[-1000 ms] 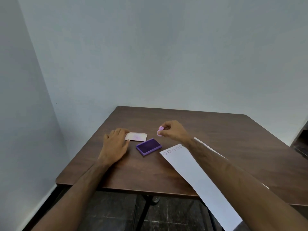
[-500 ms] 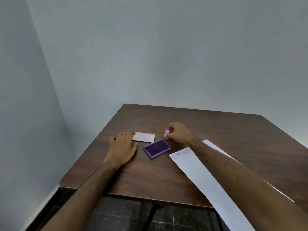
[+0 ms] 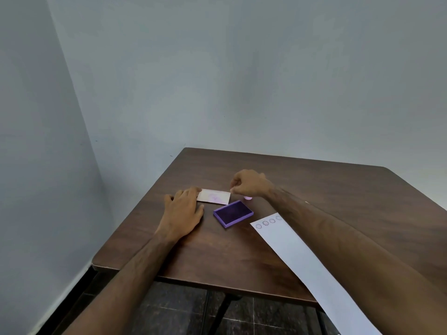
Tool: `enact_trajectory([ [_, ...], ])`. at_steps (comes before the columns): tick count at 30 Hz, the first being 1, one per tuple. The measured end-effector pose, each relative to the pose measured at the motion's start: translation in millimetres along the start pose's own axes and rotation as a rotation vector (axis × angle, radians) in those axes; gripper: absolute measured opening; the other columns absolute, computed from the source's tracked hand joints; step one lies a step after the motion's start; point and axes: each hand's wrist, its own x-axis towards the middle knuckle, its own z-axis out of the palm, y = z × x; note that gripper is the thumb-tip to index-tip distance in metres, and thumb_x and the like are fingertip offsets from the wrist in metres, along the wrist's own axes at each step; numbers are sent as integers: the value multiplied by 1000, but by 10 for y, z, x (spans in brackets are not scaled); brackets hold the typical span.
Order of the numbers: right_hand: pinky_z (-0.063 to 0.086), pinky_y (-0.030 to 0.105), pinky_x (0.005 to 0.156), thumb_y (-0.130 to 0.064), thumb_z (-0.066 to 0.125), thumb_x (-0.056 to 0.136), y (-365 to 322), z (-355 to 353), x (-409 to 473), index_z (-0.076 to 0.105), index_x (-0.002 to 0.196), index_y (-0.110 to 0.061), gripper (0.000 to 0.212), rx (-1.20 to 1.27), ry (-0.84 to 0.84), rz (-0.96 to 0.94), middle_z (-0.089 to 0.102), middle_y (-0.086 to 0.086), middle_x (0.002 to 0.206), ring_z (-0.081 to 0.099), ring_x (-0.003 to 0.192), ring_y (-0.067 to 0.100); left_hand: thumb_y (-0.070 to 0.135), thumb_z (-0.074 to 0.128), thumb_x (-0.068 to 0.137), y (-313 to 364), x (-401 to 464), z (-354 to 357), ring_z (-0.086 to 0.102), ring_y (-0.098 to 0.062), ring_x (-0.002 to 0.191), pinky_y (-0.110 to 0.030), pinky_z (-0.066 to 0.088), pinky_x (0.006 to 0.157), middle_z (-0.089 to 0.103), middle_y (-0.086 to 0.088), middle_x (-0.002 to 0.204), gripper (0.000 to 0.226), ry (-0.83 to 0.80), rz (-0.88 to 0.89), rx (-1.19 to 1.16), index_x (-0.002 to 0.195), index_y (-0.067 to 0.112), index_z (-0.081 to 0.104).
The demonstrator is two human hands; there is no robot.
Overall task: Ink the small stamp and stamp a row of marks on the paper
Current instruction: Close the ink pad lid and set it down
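The small pink stamp [image 3: 248,197] stands on the brown table [image 3: 217,257], just under the heel of my right hand [image 3: 250,183] and behind the open purple ink pad [image 3: 233,213]. The fingers of my right hand are curled together at the right end of the white pad lid [image 3: 214,196]; I cannot tell if they touch it. My left hand [image 3: 182,211] lies flat and open, with its fingertips at the lid's left end. A long white paper strip [image 3: 302,257] runs to the lower right, with a row of several round marks [image 3: 268,222] along its top edge.
The table stands in a corner of pale walls, with its left and front edges close by. The paper strip hangs over the front edge. Dark floor tiles and a table leg [image 3: 220,310] show below.
My right hand carried the stamp left, past the ink pad, and the stamp now stands on the table below that hand. My left hand stayed by the lid. The camera tilted to the left.
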Motion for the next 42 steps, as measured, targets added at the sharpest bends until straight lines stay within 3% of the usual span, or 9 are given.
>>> enact_trajectory([
  [5,26,44,97,-14,57,90,-224,75,12,73,103,-16,22,-96,-59,73,72,3,108,56,101,19,38,52,95,-4,12,13,52,-15,117,-42,33,100,60,4,124,42,-4,-3,-16,134,25,44],
  [10,26,42,88,-9,49,89,-357,68,2,51,69,-13,21,-106,-55,156,57,2,75,54,88,24,36,51,96,-7,10,17,53,-15,115,-42,33,100,61,4,123,40,-1,10,-24,134,25,44],
  [17,32,41,102,-19,58,92,-434,50,-3,55,105,-12,15,87,-73,295,63,10,117,57,103,28,31,57,95,-33,-3,-17,54,-14,118,-42,31,103,61,2,129,46,-24,-17,-121,138,26,42],
  [23,31,44,106,-15,60,91,-416,5,3,69,110,-9,22,156,77,289,71,7,117,59,113,25,19,64,93,-67,-1,-57,57,-13,121,-41,37,107,60,0,135,50,9,-29,-344,139,22,45],
  [26,29,46,108,-18,65,91,-385,-58,-48,76,104,-13,18,227,179,252,74,2,113,61,111,21,7,66,91,-75,3,-90,62,-3,108,-24,53,93,62,1,131,49,74,-36,-571,136,16,51],
  [28,29,46,106,-20,68,89,-365,-92,-94,78,99,-17,14,295,238,231,75,-2,110,61,110,18,9,71,89,-68,9,-113,63,7,95,-7,49,78,62,9,123,49,127,-85,-659,134,17,54],
  [33,39,46,103,-22,73,82,-348,-145,-212,73,82,-26,4,431,300,202,76,-9,95,65,102,13,15,75,86,64,34,-141,67,4,88,-15,55,75,67,10,109,43,205,-283,-899,125,24,58],
  [38,62,37,83,-12,72,86,-188,-248,-363,66,89,-13,7,556,323,110,76,9,100,73,88,22,11,68,91,281,27,-117,73,-6,81,-27,58,72,72,6,99,30,278,-341,-1042,119,21,62],
  [42,62,25,60,-9,70,87,-44,-305,-522,63,102,-6,17,612,293,67,76,12,86,73,64,15,9,69,90,382,20,-128,75,-14,78,-27,59,64,75,0,95,23,259,-363,-1183,112,17,67],
])
